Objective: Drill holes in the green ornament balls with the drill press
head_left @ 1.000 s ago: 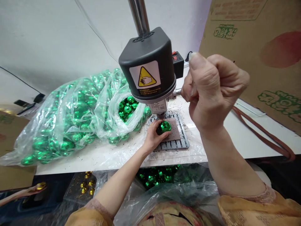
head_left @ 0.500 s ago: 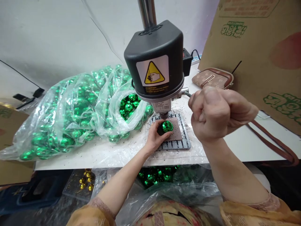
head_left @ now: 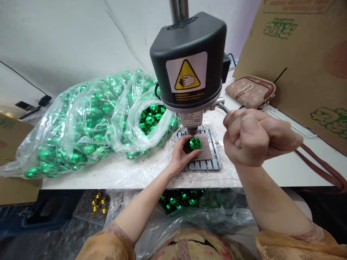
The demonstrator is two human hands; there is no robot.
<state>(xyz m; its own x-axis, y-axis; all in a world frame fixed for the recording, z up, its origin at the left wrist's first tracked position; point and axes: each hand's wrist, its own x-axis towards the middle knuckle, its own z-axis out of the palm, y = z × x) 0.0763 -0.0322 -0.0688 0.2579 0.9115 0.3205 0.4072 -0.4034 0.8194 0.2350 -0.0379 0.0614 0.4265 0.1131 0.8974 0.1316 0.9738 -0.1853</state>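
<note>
Drill chuck: in the head view, the tip under the chuck point(head_left: 192, 130) of the bench drill press point(head_left: 188, 61) is too small to make out; the column is cut off at the top edge.
Feed lever: its rod point(head_left: 222, 106) vanishes into the right fist, so its end is hidden.
Plastic bag: clear film point(head_left: 116, 133) blurs the green balls heaped inside; they are too many to count.
Below the table edge: more green balls point(head_left: 179, 200), partly veiled by film and the left forearm.
Gold balls: a small cluster point(head_left: 99, 203), roughly half a dozen, not surely countable.
Cartons: two, one at right point(head_left: 295, 72) and one at left point(head_left: 16, 144), both cut off by the frame.
Purse: one point(head_left: 251, 91), beside the right carton.
Faceted green ball: one point(head_left: 195, 143), on the square board point(head_left: 207, 148) over the slotted base plate point(head_left: 216, 160), beneath the chuck.
Left hand: grasping that ball point(head_left: 182, 154) from the left, thumb nearer the wearer, fingers beyond; forearm slanting inward.
Right hand: clenched around the lever point(head_left: 258, 139), raised, forearm slanting up from lower right.
</note>
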